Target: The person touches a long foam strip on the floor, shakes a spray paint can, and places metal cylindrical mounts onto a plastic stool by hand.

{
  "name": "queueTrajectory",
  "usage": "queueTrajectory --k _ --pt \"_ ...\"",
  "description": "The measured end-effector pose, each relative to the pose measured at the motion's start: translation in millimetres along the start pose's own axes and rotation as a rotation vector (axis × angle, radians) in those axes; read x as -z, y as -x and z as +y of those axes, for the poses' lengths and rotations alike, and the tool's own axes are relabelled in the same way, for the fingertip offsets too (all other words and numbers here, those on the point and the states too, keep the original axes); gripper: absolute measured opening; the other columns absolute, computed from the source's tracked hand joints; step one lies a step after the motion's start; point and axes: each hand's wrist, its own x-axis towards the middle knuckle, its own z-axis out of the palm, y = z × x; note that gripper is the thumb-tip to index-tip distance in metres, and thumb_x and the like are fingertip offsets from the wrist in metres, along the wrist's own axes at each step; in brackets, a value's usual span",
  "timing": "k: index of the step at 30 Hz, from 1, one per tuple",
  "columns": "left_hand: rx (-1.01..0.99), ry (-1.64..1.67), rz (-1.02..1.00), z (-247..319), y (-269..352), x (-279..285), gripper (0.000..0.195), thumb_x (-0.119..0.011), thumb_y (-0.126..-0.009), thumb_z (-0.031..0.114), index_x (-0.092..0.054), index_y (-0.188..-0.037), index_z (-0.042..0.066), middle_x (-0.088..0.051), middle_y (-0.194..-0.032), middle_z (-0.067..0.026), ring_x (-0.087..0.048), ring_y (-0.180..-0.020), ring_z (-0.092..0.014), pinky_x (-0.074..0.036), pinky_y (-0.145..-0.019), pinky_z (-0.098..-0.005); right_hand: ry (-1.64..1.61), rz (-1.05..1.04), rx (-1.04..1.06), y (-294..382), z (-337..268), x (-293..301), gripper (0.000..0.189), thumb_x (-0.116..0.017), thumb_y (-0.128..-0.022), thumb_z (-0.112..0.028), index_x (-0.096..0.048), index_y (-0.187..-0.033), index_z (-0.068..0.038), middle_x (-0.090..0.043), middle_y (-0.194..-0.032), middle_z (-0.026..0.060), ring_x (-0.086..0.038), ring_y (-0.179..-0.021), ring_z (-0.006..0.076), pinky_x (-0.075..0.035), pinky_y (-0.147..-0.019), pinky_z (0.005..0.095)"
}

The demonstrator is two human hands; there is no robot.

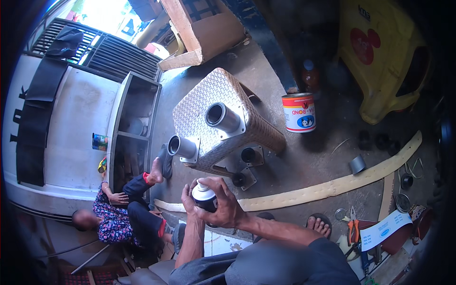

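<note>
Between my two hands is a spray can with a white top and a dark body, held above the floor. My left hand wraps its left side, and my right hand grips it from the right, fingers curled over the top. Ahead stands a woven-pattern plastic stool. Two grey furniture legs, a larger one and a smaller one, stand on it on square mounting plates, hollow ends up. Beside the stool, two black-ended legs sit on the floor, on similar plates.
A person sits low at left beside a metal-framed cabinet. A long cream strip curves across the floor. At right are an adhesive tin, a yellow plastic chair, a tape roll, orange-handled pliers and a printed sheet.
</note>
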Motion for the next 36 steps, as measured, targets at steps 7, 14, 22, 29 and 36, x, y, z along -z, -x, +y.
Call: queueTrajectory --k 7,14,22,29,36 --pt "-0.989 -1.414 0.349 -13.9 3.4 -73.2 0.091 -0.082 -0.092 0.037 -0.029 -0.158 0.004 -0.048 -0.146 -0.0164 -0.046 -0.136 -0.032 -0.035 -0.116 -0.0438 0.194 0.142 -0.081 -2.5 4.2 39.5 0.078 -0.083 -0.081 -0.022 -0.042 -0.146 -0.003 -0.054 -0.124 0.0190 -0.059 -0.110 0.0310 -0.048 -0.099 0.0440" --pt "-0.990 -1.439 0.176 0.8 -26.8 -86.2 0.124 -0.095 -0.075 0.037 -0.012 -0.161 0.004 -0.044 -0.143 -0.0271 -0.039 -0.140 -0.040 -0.026 -0.120 -0.0539 0.180 0.215 -0.103 -6.2 4.5 49.5 0.079 -0.082 -0.082 -0.025 -0.042 -0.148 -0.006 -0.053 -0.122 0.0206 -0.060 -0.107 0.0338 -0.049 -0.096 0.0473" --pt "-0.930 -1.412 0.171 3.9 -30.2 -84.3 0.118 -0.093 -0.077 0.031 -0.014 -0.160 0.004 -0.049 -0.138 -0.0247 -0.042 -0.137 -0.038 -0.027 -0.118 -0.0528 0.202 0.153 -0.112 0.6 8.2 53.5 0.078 -0.081 -0.084 -0.023 -0.040 -0.148 -0.003 -0.052 -0.128 0.0173 -0.058 -0.112 0.0271 -0.048 -0.100 0.0423" --pt "-0.992 -1.361 0.138 1.4 -28.8 -75.4 0.109 -0.091 -0.077 0.026 -0.020 -0.157 0.005 -0.050 -0.138 -0.0229 -0.042 -0.138 -0.036 -0.025 -0.120 -0.0522 0.260 0.140 -0.097 2.4 9.5 51.4 0.079 -0.082 -0.082 -0.022 -0.040 -0.148 -0.004 -0.053 -0.125 0.0175 -0.058 -0.111 0.0281 -0.048 -0.099 0.0427" --pt "-1.011 -1.355 -0.104 14.9 -32.4 -46.3 0.108 -0.089 -0.076 0.017 -0.020 -0.158 0.005 -0.046 -0.147 -0.0208 -0.041 -0.143 -0.033 -0.025 -0.123 -0.0495 0.298 0.086 -0.112 5.3 6.5 46.5 0.080 -0.082 -0.082 -0.022 -0.040 -0.149 -0.009 -0.053 -0.124 0.0187 -0.057 -0.113 0.0323 -0.048 -0.100 0.0454"
